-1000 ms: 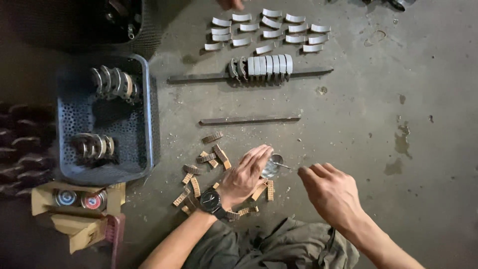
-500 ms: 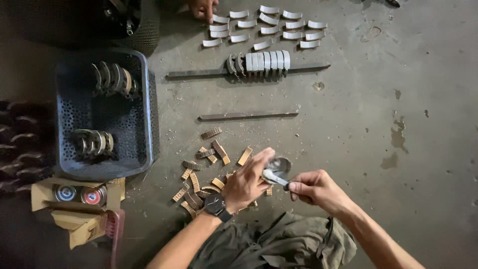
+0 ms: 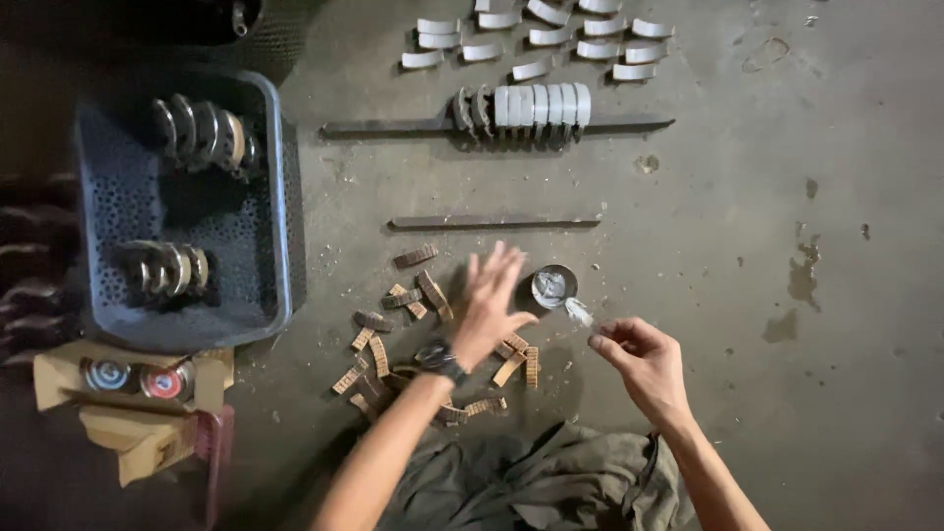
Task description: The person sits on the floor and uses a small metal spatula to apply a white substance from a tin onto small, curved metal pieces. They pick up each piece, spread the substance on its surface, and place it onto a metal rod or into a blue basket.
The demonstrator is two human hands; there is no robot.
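Left hand [image 3: 489,307] hovers splayed and empty over the brown lining strips [image 3: 418,295] on the floor. Right hand [image 3: 637,356] pinches a small brush [image 3: 578,312] beside the round tin [image 3: 554,285], handy for dipping.

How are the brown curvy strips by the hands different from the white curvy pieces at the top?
The brown strips are ridged, dark tan, and scattered in a messy heap beside the left hand. The white pieces are smooth, pale, and laid out apart in neat rows, far from the left hand and the right hand. The brown strips look thinner and flatter; the white pieces look thicker. Both kinds are short, curved, and lie on the concrete floor.
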